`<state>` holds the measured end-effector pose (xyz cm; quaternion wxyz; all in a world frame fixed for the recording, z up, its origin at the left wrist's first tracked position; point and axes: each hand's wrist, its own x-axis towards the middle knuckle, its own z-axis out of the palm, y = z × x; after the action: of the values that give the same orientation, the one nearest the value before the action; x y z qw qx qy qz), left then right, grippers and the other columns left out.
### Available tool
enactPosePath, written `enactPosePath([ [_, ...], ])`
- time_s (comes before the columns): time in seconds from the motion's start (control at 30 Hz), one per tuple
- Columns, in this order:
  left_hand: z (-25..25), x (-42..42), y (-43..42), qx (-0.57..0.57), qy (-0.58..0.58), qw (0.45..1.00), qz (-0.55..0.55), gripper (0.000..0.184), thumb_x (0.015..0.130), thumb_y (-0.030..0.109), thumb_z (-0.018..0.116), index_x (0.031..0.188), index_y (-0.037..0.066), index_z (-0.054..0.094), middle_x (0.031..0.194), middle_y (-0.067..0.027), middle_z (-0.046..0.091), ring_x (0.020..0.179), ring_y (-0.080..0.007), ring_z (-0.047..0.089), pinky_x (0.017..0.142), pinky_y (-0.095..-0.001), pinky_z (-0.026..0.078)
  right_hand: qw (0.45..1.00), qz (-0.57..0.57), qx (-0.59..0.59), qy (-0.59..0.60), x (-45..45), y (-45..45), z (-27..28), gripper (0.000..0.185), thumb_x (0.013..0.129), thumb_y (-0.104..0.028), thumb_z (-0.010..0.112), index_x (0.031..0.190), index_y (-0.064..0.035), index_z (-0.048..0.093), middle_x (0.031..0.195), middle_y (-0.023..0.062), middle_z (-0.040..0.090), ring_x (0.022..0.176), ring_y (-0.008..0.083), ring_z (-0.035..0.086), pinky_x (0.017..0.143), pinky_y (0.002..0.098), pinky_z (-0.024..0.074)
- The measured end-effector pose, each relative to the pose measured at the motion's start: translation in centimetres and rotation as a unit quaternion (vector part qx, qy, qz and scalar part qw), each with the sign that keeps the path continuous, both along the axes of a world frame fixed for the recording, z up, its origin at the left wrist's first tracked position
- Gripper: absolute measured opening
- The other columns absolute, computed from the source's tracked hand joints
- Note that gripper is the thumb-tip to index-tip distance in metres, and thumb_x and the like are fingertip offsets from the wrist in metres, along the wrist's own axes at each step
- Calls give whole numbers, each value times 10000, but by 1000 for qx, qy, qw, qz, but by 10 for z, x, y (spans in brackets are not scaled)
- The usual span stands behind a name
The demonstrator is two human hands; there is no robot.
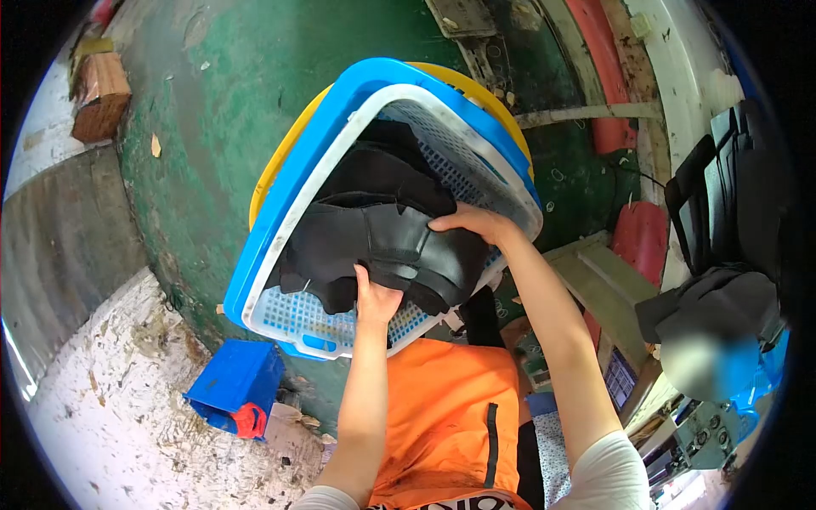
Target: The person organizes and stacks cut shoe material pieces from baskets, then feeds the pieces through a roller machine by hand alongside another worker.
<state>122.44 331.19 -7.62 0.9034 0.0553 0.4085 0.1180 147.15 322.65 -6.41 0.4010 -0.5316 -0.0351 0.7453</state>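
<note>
A stack of black leather-like pieces [340, 242] with stitched seams lies over the white plastic basket [257, 293]. My left hand [376, 297] grips its near edge, thumb on top and the other fingers partly hidden beneath. At the right side of the stack, my right hand [476, 223] holds on with its thumb over the surface; its other fingers are mostly out of sight. More black pieces [387, 166] are heaped behind, inside the basket. The white basket sits nested in a blue basket [327, 110], with a yellow rim [270, 183] showing below.
A blue bin [234, 382] with a red item [249, 421] in its opening stands at lower left. On the right are a bench frame [608, 276], a pile of black pieces [714, 306] and a machine part [710, 433]. A brown box [102, 98] is at upper left.
</note>
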Motion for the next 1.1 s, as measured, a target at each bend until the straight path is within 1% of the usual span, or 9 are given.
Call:
enactPosePath([
  [0.2, 9, -22, 6, -10, 104, 995, 0, 848, 793, 733, 442, 1397, 141, 374, 1442, -38, 379, 1314, -270, 346, 1096, -453, 250, 983, -96, -29, 151, -42, -11, 23, 648, 732, -420, 729, 1159, 45, 583, 1050, 141, 652, 893, 218, 642, 803, 308, 502],
  [0.23, 12, -25, 2, 5, 114, 993, -1, 837, 799, 720, 454, 1395, 137, 376, 1436, -41, 388, 1309, -270, 356, 1095, -454, 256, 981, -66, -84, 159, -47, -18, 29, 721, 749, -367, 722, 1310, -9, 444, 1177, 125, 585, 1027, 219, 588, 889, 327, 476],
  [0.37, 49, -75, -7, 23, 112, 993, -38, 723, 862, 599, 497, 1387, 117, 380, 1395, -70, 436, 1278, -269, 409, 1079, -459, 308, 983, -158, -29, 92, -95, -41, 81, 667, 730, -388, 737, 1212, 29, 541, 1105, 136, 623, 967, 209, 609, 868, 317, 473],
  [0.4, 59, -93, -12, 0, 93, 994, -51, 692, 879, 571, 493, 1386, 114, 380, 1389, -77, 443, 1272, -268, 418, 1072, -459, 324, 971, -186, -7, 147, -105, -49, 104, 829, 708, -347, 767, 1347, 13, 382, 1280, 139, 509, 1150, 237, 505, 995, 360, 391],
  [0.7, 251, -130, -62, -12, 23, 978, -206, 544, 869, 353, 581, 1301, 54, 444, 1282, -93, 524, 1172, -259, 516, 998, -422, 425, 973, -225, 47, -36, -173, -178, 262, 1032, 644, -329, 813, 1430, 10, 237, 1448, 115, 315, 1330, 229, 276, 1102, 351, 201],
  [0.9, 382, 8, -139, 172, -137, 854, -471, 421, 879, 221, 593, 1245, 37, 497, 1207, -71, 554, 1130, -240, 534, 982, -372, 425, 900, -433, 21, -40, -150, -313, 425, 799, 574, -183, 842, 1269, 0, 494, 1211, 67, 553, 1103, 200, 502, 984, 326, 388],
  [0.97, 371, 28, -196, 285, -193, 798, -495, 422, 886, 152, 560, 1282, 72, 442, 1222, -58, 521, 1151, -224, 505, 970, -376, 429, 850, -496, 29, -177, -154, -379, 435, 780, 556, -155, 830, 1254, -8, 513, 1199, 79, 569, 1079, 209, 532, 961, 342, 417],
  [1.0, 389, 45, -227, 137, -150, 852, -483, 452, 884, 152, 564, 1305, 87, 414, 1242, -55, 504, 1171, -219, 488, 979, -386, 420, 836, -527, 40, -147, -156, -407, 440, 749, 581, -171, 801, 1254, -9, 514, 1201, 91, 572, 1074, 216, 545, 949, 354, 431],
  [1.1, 354, 79, -310, 74, -158, 845, -505, 517, 893, 260, 584, 1340, 101, 379, 1305, -56, 473, 1223, -231, 448, 1050, -405, 347, 759, -640, -75, -96, -158, -460, 436, 623, 708, -305, 722, 1222, -9, 528, 1145, 114, 601, 1029, 230, 576, 930, 364, 447],
])
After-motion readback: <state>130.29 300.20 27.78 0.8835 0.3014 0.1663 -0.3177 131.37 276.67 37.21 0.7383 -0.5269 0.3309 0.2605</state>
